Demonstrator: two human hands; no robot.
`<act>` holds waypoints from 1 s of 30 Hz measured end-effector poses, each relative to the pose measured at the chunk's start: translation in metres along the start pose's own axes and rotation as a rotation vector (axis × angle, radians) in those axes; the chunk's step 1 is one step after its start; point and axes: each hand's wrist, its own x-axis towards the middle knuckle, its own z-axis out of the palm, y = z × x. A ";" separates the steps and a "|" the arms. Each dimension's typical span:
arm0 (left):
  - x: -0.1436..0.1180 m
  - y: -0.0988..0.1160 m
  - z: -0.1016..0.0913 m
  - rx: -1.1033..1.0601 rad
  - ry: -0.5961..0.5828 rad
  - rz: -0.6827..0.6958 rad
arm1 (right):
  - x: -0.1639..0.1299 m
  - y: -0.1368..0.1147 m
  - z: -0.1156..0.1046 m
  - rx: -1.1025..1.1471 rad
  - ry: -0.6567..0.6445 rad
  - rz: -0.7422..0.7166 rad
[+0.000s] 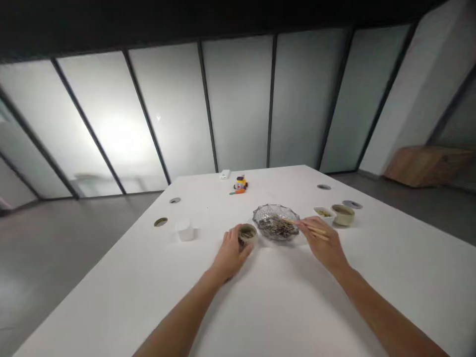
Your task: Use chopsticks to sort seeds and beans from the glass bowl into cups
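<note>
On table (282,297), three cups (one held) (247,234), two chopsticks (310,229)

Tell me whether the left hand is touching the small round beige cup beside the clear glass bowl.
Touching. The head view shows the left hand wrapped around the small round beige cup, fingers against its side.

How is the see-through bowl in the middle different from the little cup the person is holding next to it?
The glass bowl is clear, wide and shallow; the small cup is beige, solid and much smaller. The left hand grips the cup, while the right hand touches the bowl only through the chopsticks, whose tips reach into it. Both stand upright on the white table and hold something dark and bitty.
</note>
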 end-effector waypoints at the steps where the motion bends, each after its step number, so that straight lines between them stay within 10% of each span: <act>1: 0.000 0.000 0.001 -0.002 0.005 0.002 | 0.000 0.000 0.000 -0.009 -0.008 0.008; 30: -0.001 -0.003 0.005 -0.023 0.022 0.022 | -0.002 -0.010 0.012 0.594 0.041 0.539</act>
